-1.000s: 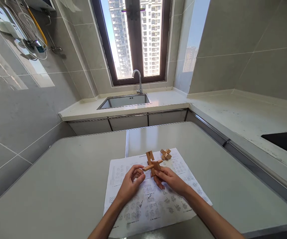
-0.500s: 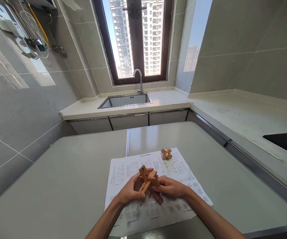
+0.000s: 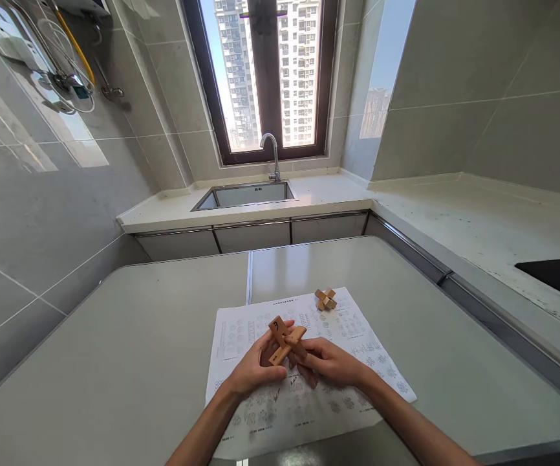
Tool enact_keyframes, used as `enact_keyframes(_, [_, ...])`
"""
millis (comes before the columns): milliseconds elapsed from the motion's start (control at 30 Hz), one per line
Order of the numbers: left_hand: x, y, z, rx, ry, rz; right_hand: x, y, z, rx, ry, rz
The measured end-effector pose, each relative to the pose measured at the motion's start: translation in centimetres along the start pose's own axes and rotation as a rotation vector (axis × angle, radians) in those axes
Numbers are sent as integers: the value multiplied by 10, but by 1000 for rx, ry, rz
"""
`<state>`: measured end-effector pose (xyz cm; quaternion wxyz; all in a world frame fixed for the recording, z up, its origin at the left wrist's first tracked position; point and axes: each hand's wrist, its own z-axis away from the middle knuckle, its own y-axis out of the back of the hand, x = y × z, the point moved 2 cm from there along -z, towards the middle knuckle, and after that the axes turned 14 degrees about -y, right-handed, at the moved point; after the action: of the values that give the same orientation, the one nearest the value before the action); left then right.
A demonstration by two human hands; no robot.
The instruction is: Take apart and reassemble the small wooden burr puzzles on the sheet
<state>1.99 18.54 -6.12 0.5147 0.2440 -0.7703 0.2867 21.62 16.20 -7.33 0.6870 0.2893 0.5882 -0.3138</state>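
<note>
Both of my hands hold a wooden burr puzzle (image 3: 286, 342) of crossed notched sticks, just above a printed instruction sheet (image 3: 304, 401) on the grey table (image 3: 115, 362). My left hand (image 3: 253, 370) grips its left side, fingers curled round the sticks. My right hand (image 3: 331, 364) pinches its right side. One stick bears a dark mark. A second, smaller assembled wooden puzzle (image 3: 325, 299) lies on the sheet's far edge, apart from my hands.
Beyond the table runs a white counter with a steel sink (image 3: 244, 194) and tap (image 3: 273, 155) under a window. The counter continues along the right wall with a black hob (image 3: 559, 275). Tiled wall on the left.
My right hand brought the puzzle down and toward me, and my left hand closed on it. Since half a second ago the puzzle has turned slightly between both hands.
</note>
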Motion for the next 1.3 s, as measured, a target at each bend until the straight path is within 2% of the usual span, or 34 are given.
enact_keyframes(167, [-7, 4, -1, 114, -1, -83, 6, -2, -3, 328, 58, 235])
enact_keyframes(400, [-12, 4, -1, 225, 47, -87, 15, -2, -5, 452, 88, 430])
enact_keyframes(767, [-19, 1, -1, 259, 16, -110, 21, -9, -5, 448, 135, 595])
enact_keyframes(1100, [-17, -5, -1, 360, -165, -56, 12, -15, -7, 417, 168, 507])
enact_keyframes(1300, [-21, -5, 0, 344, -152, -108, 17, -20, -7, 455, 187, 578])
